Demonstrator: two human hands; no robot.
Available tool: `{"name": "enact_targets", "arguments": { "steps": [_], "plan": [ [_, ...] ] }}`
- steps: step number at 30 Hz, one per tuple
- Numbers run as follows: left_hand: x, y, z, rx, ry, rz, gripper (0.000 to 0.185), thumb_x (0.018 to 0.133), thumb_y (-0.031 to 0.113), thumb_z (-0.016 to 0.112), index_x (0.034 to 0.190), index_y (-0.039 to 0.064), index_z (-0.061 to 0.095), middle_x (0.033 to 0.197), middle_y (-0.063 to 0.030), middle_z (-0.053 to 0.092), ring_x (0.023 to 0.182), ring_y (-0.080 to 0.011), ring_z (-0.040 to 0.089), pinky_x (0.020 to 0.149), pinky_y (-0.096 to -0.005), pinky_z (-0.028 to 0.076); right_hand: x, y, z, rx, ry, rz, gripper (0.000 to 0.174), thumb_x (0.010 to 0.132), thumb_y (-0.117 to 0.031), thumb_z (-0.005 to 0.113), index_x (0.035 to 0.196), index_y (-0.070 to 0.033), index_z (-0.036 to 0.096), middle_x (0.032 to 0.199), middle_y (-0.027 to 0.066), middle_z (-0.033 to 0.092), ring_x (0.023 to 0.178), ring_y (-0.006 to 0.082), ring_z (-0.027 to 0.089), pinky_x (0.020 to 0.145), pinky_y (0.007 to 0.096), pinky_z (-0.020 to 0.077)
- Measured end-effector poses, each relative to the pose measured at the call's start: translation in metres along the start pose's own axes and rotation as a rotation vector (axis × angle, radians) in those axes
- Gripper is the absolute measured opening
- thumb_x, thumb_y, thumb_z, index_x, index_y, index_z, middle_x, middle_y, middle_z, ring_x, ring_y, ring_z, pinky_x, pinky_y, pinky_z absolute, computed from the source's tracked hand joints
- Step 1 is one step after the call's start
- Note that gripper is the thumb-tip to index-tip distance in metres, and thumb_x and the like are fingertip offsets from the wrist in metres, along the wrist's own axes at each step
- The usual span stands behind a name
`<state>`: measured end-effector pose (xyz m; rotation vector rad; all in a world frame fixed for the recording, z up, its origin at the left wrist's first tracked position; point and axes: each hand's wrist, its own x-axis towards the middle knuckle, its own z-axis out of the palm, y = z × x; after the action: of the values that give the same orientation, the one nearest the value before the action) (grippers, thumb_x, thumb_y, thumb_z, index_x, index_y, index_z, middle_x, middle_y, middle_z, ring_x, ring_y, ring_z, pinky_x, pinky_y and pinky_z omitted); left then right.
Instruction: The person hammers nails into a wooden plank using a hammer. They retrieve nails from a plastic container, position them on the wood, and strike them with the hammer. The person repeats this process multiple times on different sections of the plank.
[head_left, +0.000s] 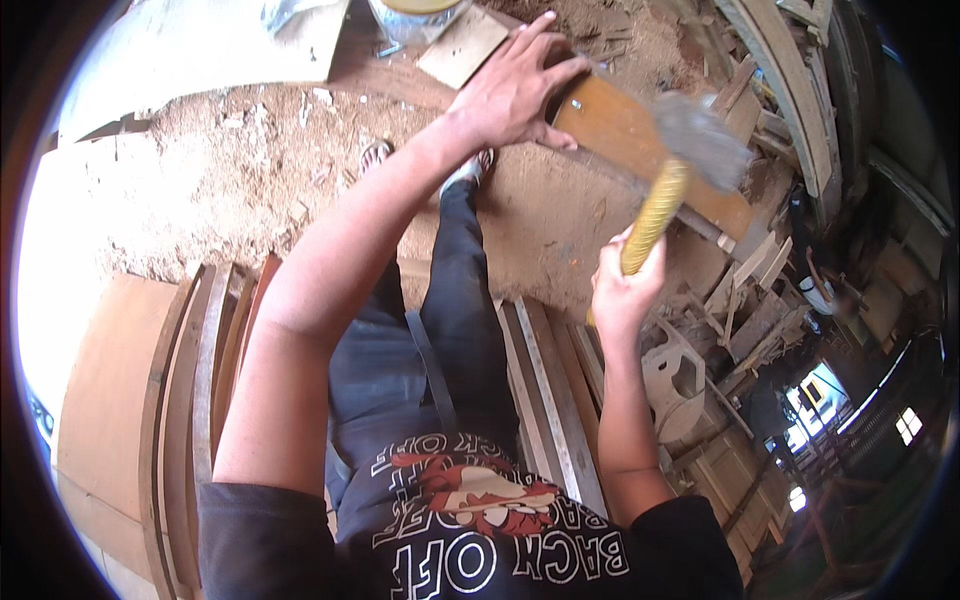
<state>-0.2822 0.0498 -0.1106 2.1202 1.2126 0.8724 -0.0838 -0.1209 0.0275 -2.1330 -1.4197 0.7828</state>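
My right hand (628, 281) is closed around the yellow, ridged handle of a striking tool (656, 217). Its broad grey head is blurred over an orange-brown wooden board (611, 124), so I cannot tell whether it is a hatchet or a hammer, or whether it touches the wood. At the board's left end, my left hand (517, 86) holds it with spread fingers, the thumb along the near edge. A small bright metal bit shows on the board's face near that thumb. Under the board runs a wooden support (600, 169), mostly covered.
A thin wood piece (465, 46) and a clear plastic container (420, 22) lie beyond my left hand. Sawdust (225, 172) covers the ground. Scrap wood (757, 322) is heaped at the right. Planks (551, 390) stand behind my legs, and a panel (112, 375) is at left.
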Motion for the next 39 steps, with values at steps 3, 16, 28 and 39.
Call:
{"name": "enact_targets", "arguments": {
  "steps": [3,16,28,39],
  "plan": [
    [0.0,-0.001,-0.001,-0.007,0.004,0.016,0.108,0.063,0.066,0.093,0.152,0.016,0.057,0.154,-0.0194,0.051,0.159,-0.043,0.029,0.13,-0.0565,0.031,0.002,0.002,0.012,-0.001,0.009,-0.026,0.028,0.093,0.007,0.062,0.119,-0.002,0.057,0.087,0.005,0.062,0.067,0.0133,0.063,0.058,0.0297,0.0537],
    [0.003,0.001,-0.009,-0.025,-0.002,0.031,0.087,0.082,0.066,0.082,0.148,0.013,0.061,0.147,-0.017,0.057,0.156,-0.0388,0.037,0.13,-0.0558,0.029,0.005,0.013,-0.007,0.111,0.143,0.114,0.014,0.091,0.007,0.067,0.1,-0.001,0.06,0.083,0.009,0.067,0.075,0.0163,0.066,0.074,0.0344,0.0544],
    [0.021,-0.003,-0.014,0.232,-0.056,0.18,0.066,0.09,0.056,0.074,0.133,0.006,0.071,0.134,-0.0121,0.065,0.137,-0.0331,0.054,0.117,-0.0467,0.044,0.051,0.091,0.019,-0.02,0.053,0.102,0.02,0.089,-0.003,0.07,0.105,0.001,0.059,0.067,0.0205,0.062,0.059,0.0388,0.065,0.06,0.0482,0.0497],
    [0.016,0.017,-0.026,0.197,-0.228,0.056,0.082,0.089,0.049,0.081,0.151,0.004,0.054,0.146,-0.0196,0.059,0.14,-0.0395,0.054,0.12,-0.0511,0.043,0.061,0.093,0.003,-0.04,-0.017,0.103,0.031,0.089,-0.007,0.073,0.117,0.004,0.063,0.073,0.0287,0.066,0.071,0.0487,0.069,0.062,0.0534,0.0518]
  ]
}}
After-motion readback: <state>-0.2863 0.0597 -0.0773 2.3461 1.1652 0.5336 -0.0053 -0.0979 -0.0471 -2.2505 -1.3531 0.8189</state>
